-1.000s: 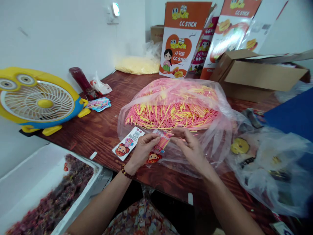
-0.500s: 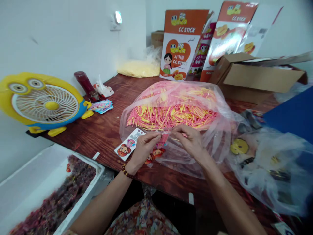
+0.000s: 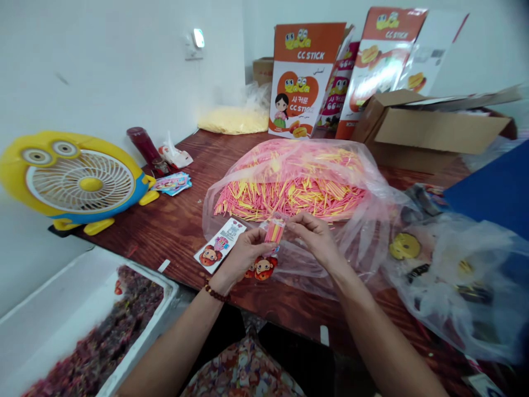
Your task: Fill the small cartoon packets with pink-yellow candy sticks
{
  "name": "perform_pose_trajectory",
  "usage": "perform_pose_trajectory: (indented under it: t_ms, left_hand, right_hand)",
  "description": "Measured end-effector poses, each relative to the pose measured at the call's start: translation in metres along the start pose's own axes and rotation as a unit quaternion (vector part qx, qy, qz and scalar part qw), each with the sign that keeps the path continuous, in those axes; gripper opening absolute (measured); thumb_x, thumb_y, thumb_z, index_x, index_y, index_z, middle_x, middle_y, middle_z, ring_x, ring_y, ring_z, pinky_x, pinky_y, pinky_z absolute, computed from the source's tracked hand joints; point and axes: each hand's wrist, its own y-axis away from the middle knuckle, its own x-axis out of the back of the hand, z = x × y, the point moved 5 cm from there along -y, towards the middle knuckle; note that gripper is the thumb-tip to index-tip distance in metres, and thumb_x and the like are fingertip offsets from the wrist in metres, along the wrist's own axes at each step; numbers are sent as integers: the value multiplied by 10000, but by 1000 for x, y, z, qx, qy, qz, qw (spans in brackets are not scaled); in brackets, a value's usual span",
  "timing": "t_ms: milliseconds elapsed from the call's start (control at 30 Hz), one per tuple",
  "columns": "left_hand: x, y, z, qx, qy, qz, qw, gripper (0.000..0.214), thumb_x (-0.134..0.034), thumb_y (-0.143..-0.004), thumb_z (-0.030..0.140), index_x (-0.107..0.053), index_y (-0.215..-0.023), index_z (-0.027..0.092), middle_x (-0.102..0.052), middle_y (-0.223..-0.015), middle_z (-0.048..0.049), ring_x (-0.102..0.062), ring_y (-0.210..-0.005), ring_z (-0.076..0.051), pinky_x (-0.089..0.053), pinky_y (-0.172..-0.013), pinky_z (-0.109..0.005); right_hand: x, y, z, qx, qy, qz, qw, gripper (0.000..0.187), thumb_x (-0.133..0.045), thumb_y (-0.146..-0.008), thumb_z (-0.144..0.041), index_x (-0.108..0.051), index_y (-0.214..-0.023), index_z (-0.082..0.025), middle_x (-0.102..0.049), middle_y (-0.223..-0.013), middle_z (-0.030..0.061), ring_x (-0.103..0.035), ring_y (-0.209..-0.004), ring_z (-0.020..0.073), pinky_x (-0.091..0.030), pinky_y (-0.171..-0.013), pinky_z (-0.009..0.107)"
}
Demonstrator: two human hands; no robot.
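My left hand pinches a small clear packet of pink and yellow sticks between thumb and fingers. My right hand is closed, its thumb and fingertips pressed together at the packet's upper right edge. What those fingertips hold, if anything, is too small to make out. Below the packet, cards with a red-haired cartoon face show, partly hidden by my left hand. Beside that hand lies a white printed card with a similar face. Behind both hands, a large clear bag lies open over loose pink and yellow sticks.
A yellow-blue fan, a dark red bottle, a tissue pack and printed packets stand left. Printed cartons and an open cardboard box are behind. Plastic bags lie right; a white foam box sits lower left.
The packet has tilted up in my left hand, so its sticks face me. My right fingertips have shifted slightly from the packet's top to its upper right edge.
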Motion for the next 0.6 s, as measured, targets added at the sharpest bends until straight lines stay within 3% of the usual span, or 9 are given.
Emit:
perform_pose_trajectory:
  t_ms: [233,300,467,600]
  left_hand:
    - [4,-1,-4,-11,-59,24,998,295,-815,-666,389,-713,-723,119,-632,-620,14,-505,-550,-91,-384,-550,-218]
    - [4,-1,-6,-3,-56,35,998,292,-822,-656,383,-711,-712,119,-628,-605,17,-504,-542,-91,-385,-548,-219]
    - [3,2,-11,13,-2,35,999,349,-859,-594,314,-741,-873,140,-716,-791,-3,-583,-649,-112,-459,-644,-235]
    - [6,3,-15,38,-2,31,999,304,-869,-577,322,-736,-768,127,-681,-666,9,-555,-575,-103,-437,-595,-230]
  right_hand:
    - [-11,0,20,-15,5,-62,998,235,-771,-717,-390,-652,-752,-191,-621,-690,-38,-543,-602,101,-448,-566,227]
    - [-14,0,25,-5,19,-57,998,230,-759,-721,-383,-637,-712,-188,-584,-667,-45,-498,-593,96,-418,-560,223]
    - [-16,4,31,15,52,-20,998,245,-709,-750,-375,-581,-648,-193,-520,-631,-42,-448,-605,107,-379,-570,234]
    - [-18,4,35,2,47,-44,998,250,-711,-753,-402,-585,-683,-198,-524,-650,-39,-448,-611,111,-389,-581,237]
